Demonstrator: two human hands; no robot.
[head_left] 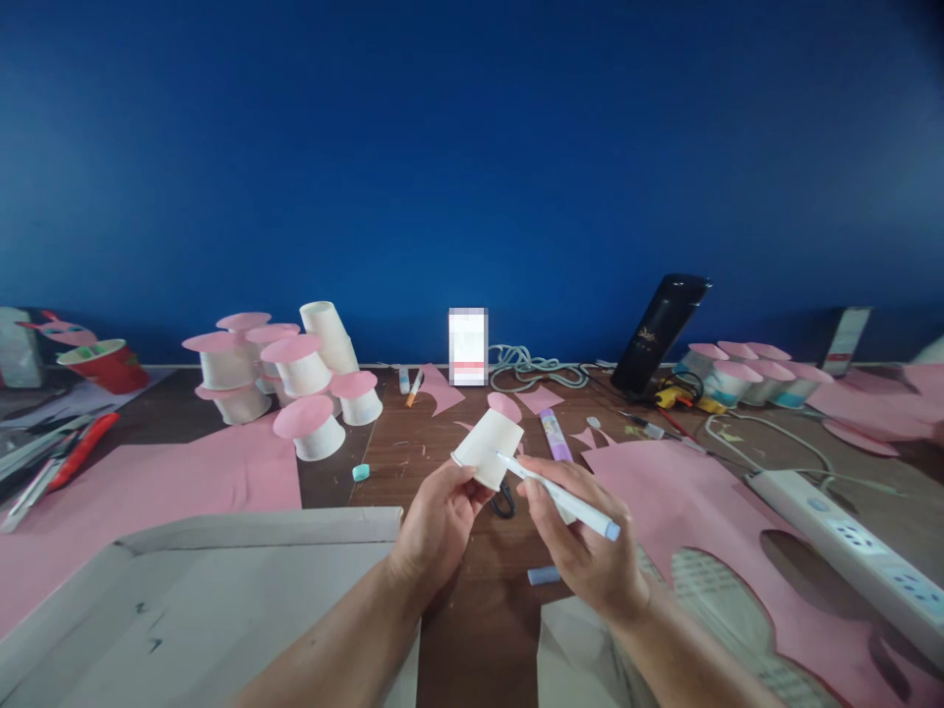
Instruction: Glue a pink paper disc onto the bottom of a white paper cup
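Reckon the clock from the white paper cup [479, 441], with twelve toward the blue wall [472, 177]. Find nearest, at eight o'clock, a pale cardboard tray [221, 610], and at five, loose on the table [472, 629], a blue cap [544, 575]. Come next to the right hand [582, 531], at four o'clock from the cup: closed in a writing grip on a slim white marker [564, 497]. Follow the marker's long axis from a blue end at four o'clock up toward ten, straight to the side of the cup. Too fine to settle from here whether touching there or just short.

See the left hand [439, 516] at seven o'clock, gripping the cup by the rim end, thumb on the near side; nearer to the cup than the right, spanning to it only by the marker. Trace the cup's own axis from the rim at seven to the narrow end at one, tilted, thus lying roughly square across the marker.

Look farther for a small green block [361, 472] at nine, a purple glue stick [553, 433] at three, pink-topped cups [306, 377] at ten. Note last, by the wall, a looped pale cable [542, 372] at one and a leaning black bottle [656, 334] at two.
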